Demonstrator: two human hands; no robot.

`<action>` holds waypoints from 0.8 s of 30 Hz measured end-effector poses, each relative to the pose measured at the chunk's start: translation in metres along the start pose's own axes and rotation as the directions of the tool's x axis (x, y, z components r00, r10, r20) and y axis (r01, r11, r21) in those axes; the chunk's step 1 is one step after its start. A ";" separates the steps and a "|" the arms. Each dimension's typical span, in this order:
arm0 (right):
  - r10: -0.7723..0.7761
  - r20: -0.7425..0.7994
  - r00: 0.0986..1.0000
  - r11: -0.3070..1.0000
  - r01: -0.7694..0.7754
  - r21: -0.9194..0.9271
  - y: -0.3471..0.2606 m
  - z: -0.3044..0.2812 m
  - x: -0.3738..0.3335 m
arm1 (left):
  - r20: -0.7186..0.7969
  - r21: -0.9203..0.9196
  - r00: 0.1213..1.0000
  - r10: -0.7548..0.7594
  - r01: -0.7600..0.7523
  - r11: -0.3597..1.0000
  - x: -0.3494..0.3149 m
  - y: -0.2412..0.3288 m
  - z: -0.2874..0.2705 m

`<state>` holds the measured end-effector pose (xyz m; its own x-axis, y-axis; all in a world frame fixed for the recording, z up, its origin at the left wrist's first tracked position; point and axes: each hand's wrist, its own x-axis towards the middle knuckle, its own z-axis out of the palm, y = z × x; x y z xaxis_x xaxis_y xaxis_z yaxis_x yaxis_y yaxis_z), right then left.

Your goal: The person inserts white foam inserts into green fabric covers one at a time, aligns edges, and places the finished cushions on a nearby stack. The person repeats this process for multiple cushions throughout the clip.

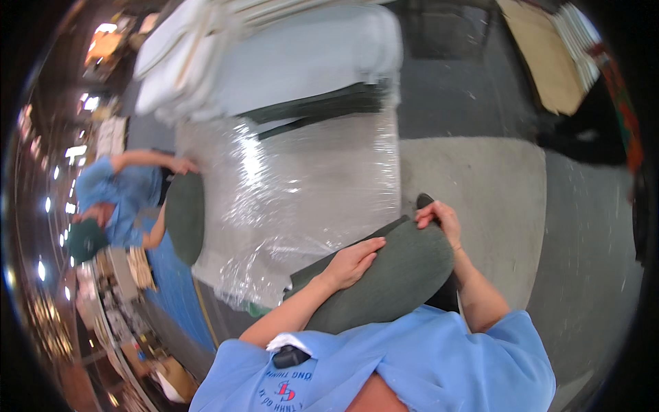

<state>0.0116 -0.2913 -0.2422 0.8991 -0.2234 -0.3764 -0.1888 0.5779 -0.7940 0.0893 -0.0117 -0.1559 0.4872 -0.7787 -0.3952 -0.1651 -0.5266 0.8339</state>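
Note:
A dark green oval panel [386, 285], flat and smooth-faced, leans against the front of my blue shirt. My left hand [353, 263] lies across its far left edge, closed on it with the fingers pointing right. At the upper right end, my right hand [440, 218] pinches the rim with bent fingers. Another dark green edge [349, 248] shows just beyond the panel; whether it is a second piece I cannot tell. Ahead is a wide pile wrapped in clear plastic film [309, 185], its near edge close to the panel.
White padded pieces [302, 58] and dark green strips [316, 106] lie on the pile's far part. To the left, a co-worker [120, 199] holds a similar green oval panel [185, 218]. A brown board [546, 58] lies far right, near another person's dark-clothed leg [594, 127].

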 end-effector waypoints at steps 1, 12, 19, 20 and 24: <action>0.065 0.037 0.997 0.998 -0.064 -0.024 0.000 -0.009 0.005 | -0.006 0.101 1.000 0.002 -0.001 0.995 -0.003 0.005 -0.003; 0.622 -0.099 0.777 0.684 -0.600 -0.414 -0.062 0.014 -0.047 | 0.166 -0.731 0.773 -0.613 0.513 0.450 -0.285 0.066 0.014; 0.568 0.019 0.823 0.739 -0.500 -0.452 -0.066 0.021 -0.067 | -0.308 -0.909 0.755 -0.579 -0.412 -0.053 -0.186 0.031 0.112; 0.515 0.053 0.855 0.778 -0.441 -0.447 -0.054 0.019 -0.071 | -0.391 -0.879 0.709 -0.587 -0.477 0.009 -0.178 0.030 0.101; 0.304 0.147 0.941 0.903 -0.236 -0.359 -0.010 0.047 -0.102 | -0.625 -0.758 0.500 -0.599 -0.571 0.314 -0.157 0.039 0.027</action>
<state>-0.0595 -0.2379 -0.1736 0.8469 0.0813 -0.5254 -0.5242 0.2928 -0.7997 -0.0173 0.0805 -0.0716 0.8786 0.1393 -0.4568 0.3201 0.5379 0.7798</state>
